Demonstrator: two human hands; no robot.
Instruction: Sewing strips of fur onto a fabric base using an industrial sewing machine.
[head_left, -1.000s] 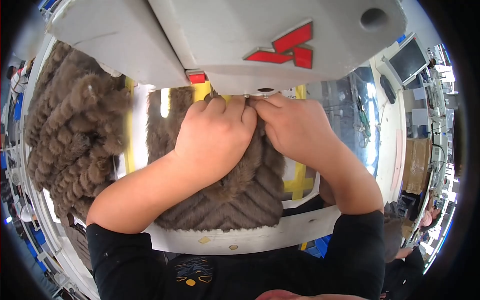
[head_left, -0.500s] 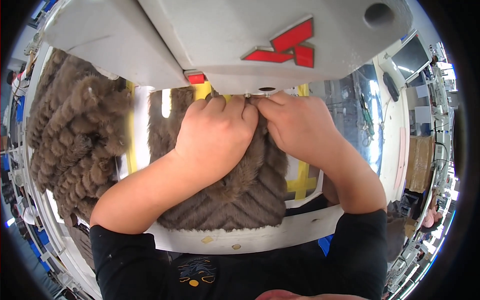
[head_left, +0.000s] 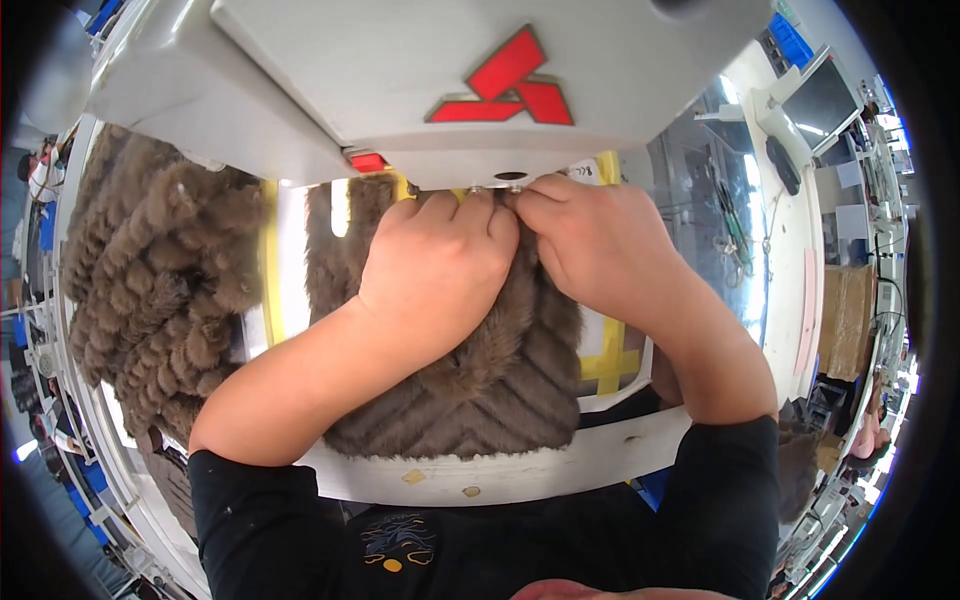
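A brown fur piece (head_left: 500, 405) with slanting ridges lies under the head of a white sewing machine (head_left: 400, 90). My left hand (head_left: 435, 265) is closed on the fur, knuckles up, its fingertips tucked beneath the machine. Beside it, my right hand (head_left: 605, 245) pinches the fur's upper edge with curled fingers. The two hands nearly touch at the thumbs and forefingers. What lies right under the fingertips, and the machine's needle area, are mostly hidden by the hands and the machine head.
A big heap of tufted brown fur (head_left: 165, 290) lies to the left. Yellow tape (head_left: 605, 365) marks the work surface. Right of the machine are green-handled snips (head_left: 732, 225), a control screen (head_left: 822, 100) and a cardboard box (head_left: 845, 320). The table's white front edge (head_left: 540, 475) runs before me.
The view has shifted slightly, so the machine head appears further left and higher. Both hands keep their hold on the fur, with hardly any movement over it.
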